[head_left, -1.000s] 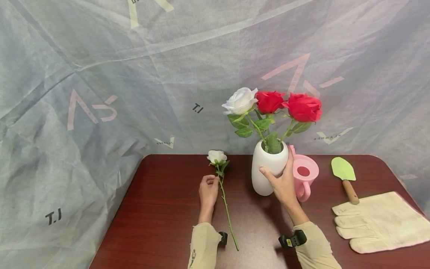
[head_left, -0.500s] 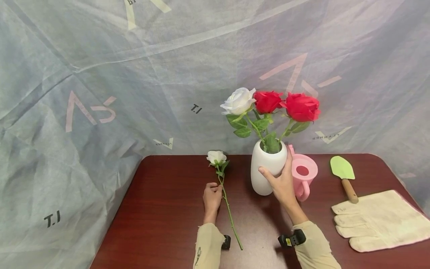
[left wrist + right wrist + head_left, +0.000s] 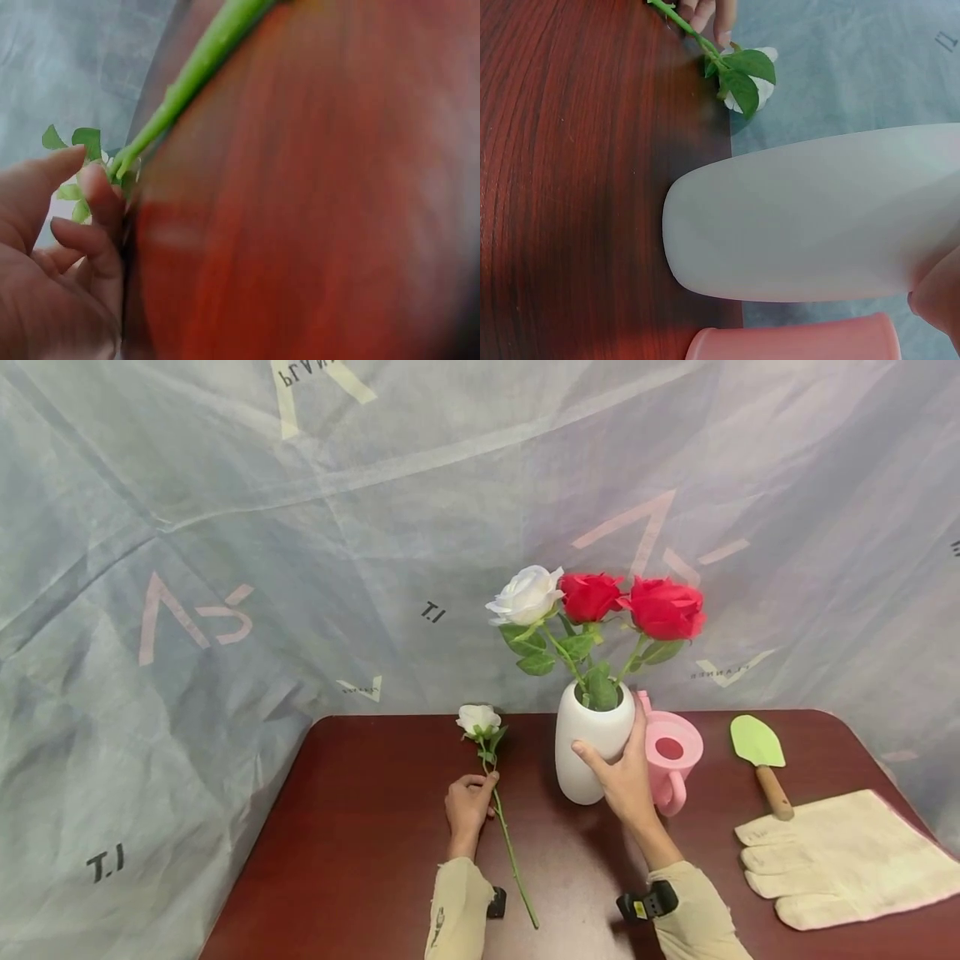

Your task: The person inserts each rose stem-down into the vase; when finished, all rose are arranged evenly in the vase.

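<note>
A white rose (image 3: 478, 720) on a long green stem lies on the table at the left of the vase. My left hand (image 3: 467, 806) is at the upper stem just below the leaves, one fingertip overlapping it in the head view. In the left wrist view, bent fingers come right up to the stem (image 3: 199, 71); I cannot tell whether they pinch it. My right hand (image 3: 624, 781) grips the right side of a white vase (image 3: 585, 747), thumb across its front. The vase holds a white rose (image 3: 527, 596) and two red roses (image 3: 591, 597), with green leaves.
A pink watering can (image 3: 678, 739) stands close beside the vase, behind my right hand. Further right lie a small green trowel (image 3: 759, 742) with a wooden handle and a cream glove (image 3: 847, 860). A grey cloth (image 3: 405, 527) hangs behind the table (image 3: 360, 827).
My left hand has moved down along the stem from near the leaves, then slightly back toward the flower. The lying rose and the right hand on the vase keep their places; the head view shifts slightly.
</note>
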Motion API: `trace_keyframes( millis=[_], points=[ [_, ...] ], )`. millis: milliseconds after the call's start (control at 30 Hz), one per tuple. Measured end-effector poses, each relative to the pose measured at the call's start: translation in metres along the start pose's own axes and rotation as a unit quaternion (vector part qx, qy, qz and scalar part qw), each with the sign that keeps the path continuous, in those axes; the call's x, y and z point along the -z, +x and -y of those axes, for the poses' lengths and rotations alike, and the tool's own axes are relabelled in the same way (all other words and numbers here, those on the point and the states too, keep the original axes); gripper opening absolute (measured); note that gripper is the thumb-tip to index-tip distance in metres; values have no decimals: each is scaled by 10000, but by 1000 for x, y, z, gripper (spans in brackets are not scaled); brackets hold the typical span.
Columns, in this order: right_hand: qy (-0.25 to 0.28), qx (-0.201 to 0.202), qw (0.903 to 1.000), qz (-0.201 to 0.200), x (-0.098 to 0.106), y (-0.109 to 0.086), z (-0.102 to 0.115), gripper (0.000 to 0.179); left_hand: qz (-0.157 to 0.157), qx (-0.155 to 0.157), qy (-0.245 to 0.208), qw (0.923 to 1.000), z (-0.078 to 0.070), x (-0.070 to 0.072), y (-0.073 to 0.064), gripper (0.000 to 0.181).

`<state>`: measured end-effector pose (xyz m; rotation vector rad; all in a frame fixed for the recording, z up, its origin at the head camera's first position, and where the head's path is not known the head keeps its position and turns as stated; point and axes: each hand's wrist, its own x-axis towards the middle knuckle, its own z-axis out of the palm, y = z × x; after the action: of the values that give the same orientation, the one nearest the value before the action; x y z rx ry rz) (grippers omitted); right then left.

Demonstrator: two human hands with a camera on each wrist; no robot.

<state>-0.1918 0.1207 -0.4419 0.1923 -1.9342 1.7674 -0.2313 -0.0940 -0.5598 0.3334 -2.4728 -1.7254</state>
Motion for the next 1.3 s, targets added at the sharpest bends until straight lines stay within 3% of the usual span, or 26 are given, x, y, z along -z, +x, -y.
trace_keyframes(
  millis=[400,533,633,733,800,900,1000,1133,1300],
  points=[
    [22,-48,10000,12,-1,-2,-1,98,131,199,-252,9994,7,1,-2,14],
    [-11,-39,10000,-3,-1,-2,-1,97,127,262,-662,9974,10,4,-6,11],
    [-54,-40,10000,-8,-1,-2,-1,97,372,474,-1505,9868,12,8,-9,15],
    [-93,-54,9999,-12,-1,-3,0,97,837,680,-2314,9669,14,14,-14,21],
    [-102,-60,9999,-5,-1,-2,0,97,1168,674,-2611,9559,14,17,-17,23],
    [-95,-65,9999,11,-1,-2,0,97,1454,335,-2701,9512,10,22,-24,21],
    [-109,-71,9999,18,-1,-2,0,97,1472,114,-2777,9492,4,26,-30,18],
    [-158,-73,9998,0,0,-1,-1,97,1360,163,-2948,9457,-4,31,-33,21],
    [-193,-37,9998,-33,1,-1,0,97,1378,32,-3289,9342,-15,37,-35,31]
  ],
)
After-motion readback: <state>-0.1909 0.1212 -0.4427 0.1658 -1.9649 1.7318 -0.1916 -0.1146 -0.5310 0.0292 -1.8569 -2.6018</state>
